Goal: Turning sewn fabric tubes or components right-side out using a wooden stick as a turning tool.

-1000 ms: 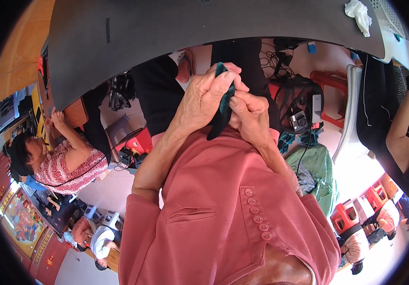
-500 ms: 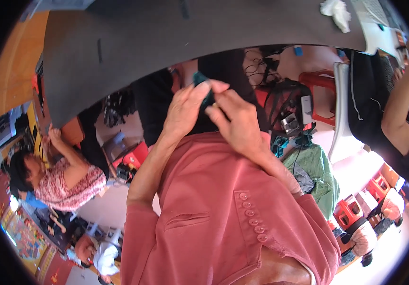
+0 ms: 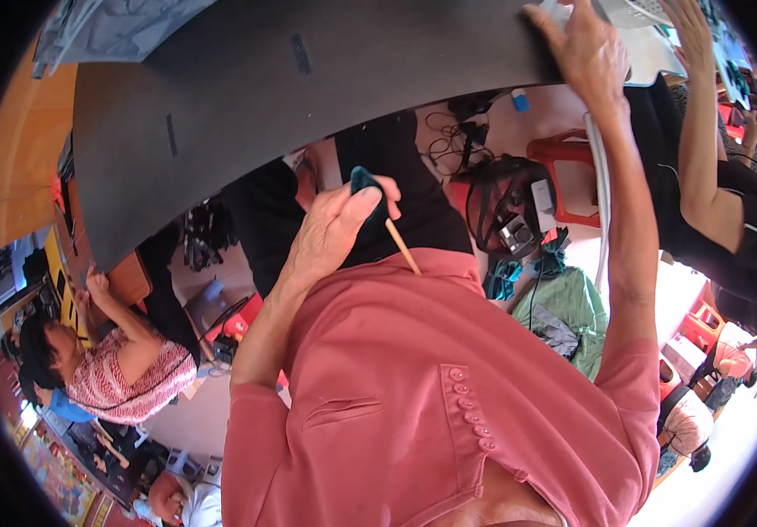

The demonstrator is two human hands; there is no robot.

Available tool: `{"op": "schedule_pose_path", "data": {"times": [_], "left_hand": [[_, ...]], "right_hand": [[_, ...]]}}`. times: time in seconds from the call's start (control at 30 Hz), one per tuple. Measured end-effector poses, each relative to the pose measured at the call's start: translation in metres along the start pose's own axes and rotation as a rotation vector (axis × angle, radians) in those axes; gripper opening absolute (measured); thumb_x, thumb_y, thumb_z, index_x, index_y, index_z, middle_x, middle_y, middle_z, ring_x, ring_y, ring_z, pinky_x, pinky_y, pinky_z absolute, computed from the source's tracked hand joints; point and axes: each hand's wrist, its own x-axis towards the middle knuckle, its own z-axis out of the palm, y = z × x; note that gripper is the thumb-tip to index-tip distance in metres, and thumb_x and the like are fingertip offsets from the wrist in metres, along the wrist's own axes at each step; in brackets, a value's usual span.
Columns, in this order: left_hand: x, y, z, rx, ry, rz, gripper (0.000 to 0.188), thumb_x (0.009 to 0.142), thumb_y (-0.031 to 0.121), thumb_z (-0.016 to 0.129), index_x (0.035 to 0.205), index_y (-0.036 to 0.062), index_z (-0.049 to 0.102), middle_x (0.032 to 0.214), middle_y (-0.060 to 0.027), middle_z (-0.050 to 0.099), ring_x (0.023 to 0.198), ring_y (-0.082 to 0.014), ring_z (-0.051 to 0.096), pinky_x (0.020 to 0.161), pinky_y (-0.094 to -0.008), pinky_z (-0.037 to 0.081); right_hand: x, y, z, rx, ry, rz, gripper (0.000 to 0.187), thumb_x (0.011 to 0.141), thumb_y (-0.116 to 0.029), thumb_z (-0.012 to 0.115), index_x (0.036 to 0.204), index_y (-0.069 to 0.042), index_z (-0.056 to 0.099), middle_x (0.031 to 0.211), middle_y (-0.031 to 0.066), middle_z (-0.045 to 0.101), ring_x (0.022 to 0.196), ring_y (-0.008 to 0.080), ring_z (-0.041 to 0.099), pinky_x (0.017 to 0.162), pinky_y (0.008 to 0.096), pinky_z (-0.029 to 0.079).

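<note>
Green cloth partly hidden by left hand, right hand cropped above

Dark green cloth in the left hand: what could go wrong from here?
The left hand alone holds the dark green cloth; a loosened grip might drop it.

The wooden stick jutting below it points toward the pink shirt, so it could poke or snag there.

The right hand is over the black table, near a co-worker's hand; they might bump.
</note>
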Motion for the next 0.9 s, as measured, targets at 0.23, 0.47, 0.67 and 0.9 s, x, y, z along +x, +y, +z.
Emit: {"op": "schedule_pose_path", "data": {"times": [0.23, 0.47, 0.67, 0.9], "left_hand": [[-0.003, -0.003, 0.0, -0.092, -0.044, 0.032, 0.04, 0.096, 0.038, 0.04, 0.094, 0.0028, 0.059, 0.08, -0.0042, 0.062, 0.08, -0.0156, 0.056, 0.08, -0.0291, 0.042], [-0.004, -0.002, -0.005, -0.059, -0.088, 0.095, 0.037, 0.096, 0.035, 0.041, 0.097, 0.0024, 0.058, 0.082, -0.0054, 0.063, 0.086, -0.016, 0.057, 0.085, -0.0313, 0.042], [0.005, 0.001, 0.002, -0.187, -0.075, 0.134, 0.033, 0.096, 0.032, 0.043, 0.101, 0.0026, 0.058, 0.086, -0.0054, 0.063, 0.085, -0.0143, 0.058, 0.087, -0.0315, 0.043], [-0.001, -0.008, -0.01, 0.037, 0.133, 0.125, 0.017, 0.092, 0.013, 0.054, 0.101, 0.0, 0.06, 0.085, -0.0023, 0.06, 0.075, -0.0089, 0.053, 0.07, -0.0233, 0.044]], "right_hand": [[0.008, -0.002, 0.005, 0.117, -0.07, -0.065, 0.016, 0.09, -0.02, 0.049, 0.09, -0.004, 0.051, 0.077, 0.0226, 0.061, 0.076, 0.0416, 0.06, 0.065, 0.0472, 0.045], [0.01, 0.002, 0.012, 0.016, -0.066, 0.011, 0.027, 0.086, -0.026, 0.058, 0.101, -0.003, 0.057, 0.081, 0.0234, 0.063, 0.079, 0.0405, 0.061, 0.07, 0.0443, 0.047], [0.003, 0.02, 0.002, -0.035, 0.013, -0.05, 0.03, 0.084, -0.024, 0.061, 0.102, -0.001, 0.057, 0.073, 0.0198, 0.061, 0.07, 0.0382, 0.059, 0.064, 0.043, 0.046], [-0.104, -0.082, -0.012, 0.777, -0.474, -0.11, 0.031, 0.083, -0.017, 0.067, 0.109, -0.005, 0.058, 0.08, 0.0084, 0.061, 0.071, 0.0172, 0.06, 0.065, 0.0301, 0.048]]}}
